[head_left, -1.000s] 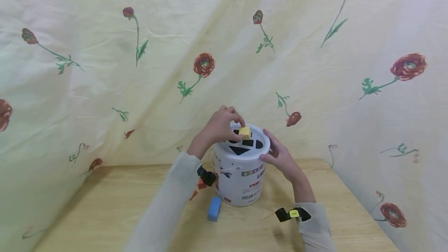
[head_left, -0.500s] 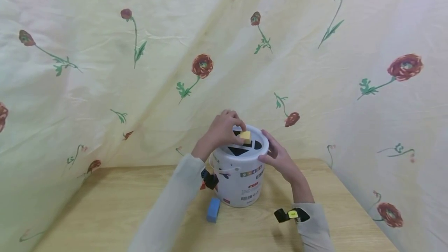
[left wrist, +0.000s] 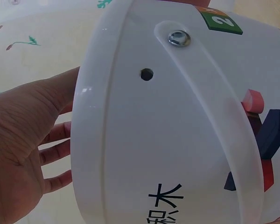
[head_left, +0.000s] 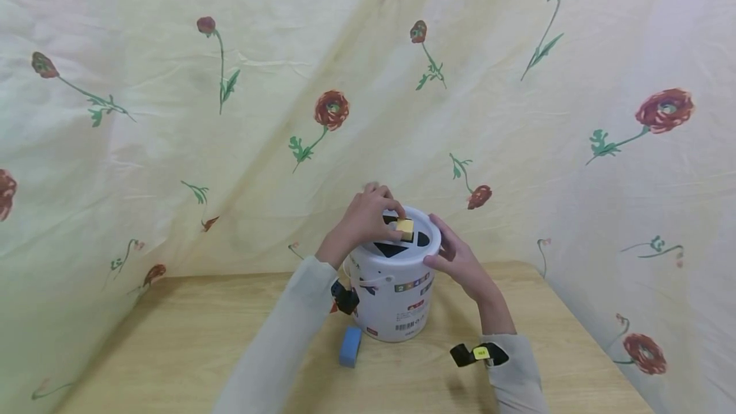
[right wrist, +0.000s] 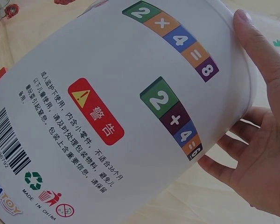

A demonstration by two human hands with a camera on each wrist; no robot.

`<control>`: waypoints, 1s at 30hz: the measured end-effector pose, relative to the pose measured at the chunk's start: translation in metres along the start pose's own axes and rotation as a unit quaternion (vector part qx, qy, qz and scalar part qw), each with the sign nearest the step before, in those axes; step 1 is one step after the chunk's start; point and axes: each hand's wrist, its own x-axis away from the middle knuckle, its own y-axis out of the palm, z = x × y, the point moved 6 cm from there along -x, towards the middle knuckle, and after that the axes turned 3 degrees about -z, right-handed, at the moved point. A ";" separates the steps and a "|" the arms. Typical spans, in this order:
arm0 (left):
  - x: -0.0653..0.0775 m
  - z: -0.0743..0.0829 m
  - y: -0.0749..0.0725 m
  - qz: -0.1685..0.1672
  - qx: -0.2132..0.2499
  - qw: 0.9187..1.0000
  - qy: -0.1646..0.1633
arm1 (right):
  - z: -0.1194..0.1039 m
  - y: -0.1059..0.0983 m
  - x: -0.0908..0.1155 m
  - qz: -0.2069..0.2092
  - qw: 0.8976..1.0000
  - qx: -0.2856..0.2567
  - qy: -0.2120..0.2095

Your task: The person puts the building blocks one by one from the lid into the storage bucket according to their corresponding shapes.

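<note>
A white toy bucket (head_left: pixel 391 302) stands upright on the wooden table, its lid (head_left: pixel 422 254) cut with several dark shaped holes. My left hand (head_left: pixel 368 216) pinches a yellow block (head_left: pixel 405 227) between thumb and fingers, right at a hole in the lid. In the left wrist view the bucket's side hides the fingertips and the block. My right hand (head_left: pixel 460 257) grips the lid's rim from the right, thumb toward me and fingers round the far side. The right wrist view shows its thumb (right wrist: pixel 256 42) on the bucket's edge.
A blue block (head_left: pixel 350 347) lies on the table (head_left: pixel 218 337) in front of the bucket. Orange-red pieces (head_left: pixel 334 307) sit at its left, mostly behind the left wrist camera. Behind the table hangs a flowered cloth (head_left: pixel 259 114). A white handle (left wrist: pixel 214 112) hangs along the bucket's side.
My left hand has lowered the yellow block and brought it slightly toward me, down to the hole. My right hand keeps its grip on the rim.
</note>
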 end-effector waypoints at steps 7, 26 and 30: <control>0.002 0.000 -0.001 0.001 0.017 1.000 -0.004 | 0.000 0.000 0.000 0.002 1.000 0.004 0.000; 0.000 0.000 0.019 -0.065 -0.013 0.998 -0.012 | 0.000 0.000 0.000 0.001 1.000 0.003 0.001; 0.001 -0.002 0.018 -0.055 -0.001 0.998 -0.010 | -0.001 0.000 0.000 0.002 1.000 0.005 0.001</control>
